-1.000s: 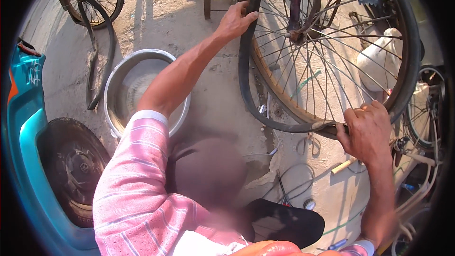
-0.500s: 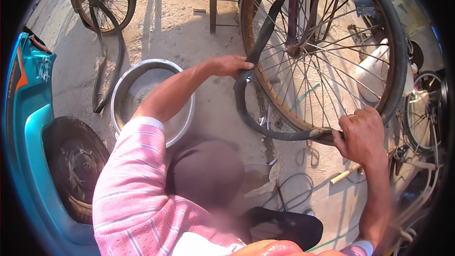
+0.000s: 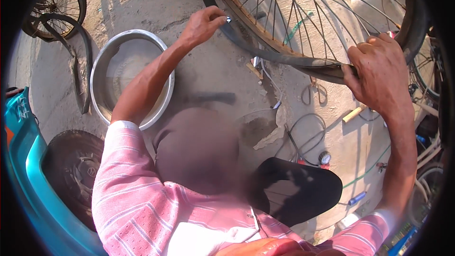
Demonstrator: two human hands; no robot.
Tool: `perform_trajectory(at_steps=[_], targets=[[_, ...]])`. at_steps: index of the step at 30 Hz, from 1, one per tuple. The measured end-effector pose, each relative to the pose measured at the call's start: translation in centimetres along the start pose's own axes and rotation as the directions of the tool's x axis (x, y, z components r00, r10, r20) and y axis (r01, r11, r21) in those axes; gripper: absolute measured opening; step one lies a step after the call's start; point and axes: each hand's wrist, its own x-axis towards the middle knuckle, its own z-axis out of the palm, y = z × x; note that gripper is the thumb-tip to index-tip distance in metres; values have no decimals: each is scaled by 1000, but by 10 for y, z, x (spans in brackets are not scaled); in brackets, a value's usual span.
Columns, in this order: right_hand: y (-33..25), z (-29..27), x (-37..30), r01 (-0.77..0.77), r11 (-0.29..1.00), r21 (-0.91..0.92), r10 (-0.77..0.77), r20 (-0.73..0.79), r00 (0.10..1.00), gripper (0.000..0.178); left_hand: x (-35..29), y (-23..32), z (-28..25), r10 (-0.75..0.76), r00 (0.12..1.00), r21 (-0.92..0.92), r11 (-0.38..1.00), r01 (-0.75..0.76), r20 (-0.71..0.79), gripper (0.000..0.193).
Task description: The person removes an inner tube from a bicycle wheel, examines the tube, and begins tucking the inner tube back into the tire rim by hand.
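Observation:
A bicycle wheel with a rusty rim (image 3: 249,27) stands ahead of me, its upper part out of view. A dark grey inner tube (image 3: 284,59) hangs out along the lower left of the rim. My right hand (image 3: 379,76) is closed around the tube at the wheel's lower right. Beside the tube's left bend, my left hand (image 3: 204,23) is closed, thumb and finger pinched together at a small shiny piece (image 3: 228,19). Whether that piece is stuck to the tube is too small to tell.
A metal basin (image 3: 94,78) of water stands under my left forearm. At left are a teal vehicle body (image 3: 40,161) and another bicycle wheel (image 3: 84,7). On the ground lie a pressure gauge (image 3: 324,157) with a hose, a yellow stick (image 3: 354,113) and a blue-handled tool (image 3: 356,198).
My left hand has let go of the tube's upper stretch and now pinches at the shiny piece. My right hand keeps its grip. The whole view has shifted, with the wheel higher in it.

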Motion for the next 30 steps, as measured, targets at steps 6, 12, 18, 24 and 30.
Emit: perform_trajectory(at_steps=[6, 12, 18, 24, 30], targets=[[-12, 7, -5, -30, 1000, 10, 30, -6, 1000, 16, -135, -27, 96, -37, 724, 284, 933, -222, 688, 34], [-13, 13, -6, -81, 994, -79, 84, 33, 996, 16, -176, -74, 101, 76, 782, 465, 766, -443, 619, 36], [-18, 24, -7, -97, 994, -42, 93, -75, 993, 18, -153, -61, 103, -41, 812, 182, 980, -81, 582, 25], [-48, 44, -13, 25, 929, 370, 90, -289, 953, 22, -93, 46, 79, 64, 795, -571, 731, 375, 604, 20], [-117, 110, -38, -421, 391, 819, 304, 316, 899, 35, -79, 106, 92, 359, 811, -569, 821, -39, 462, 22]])
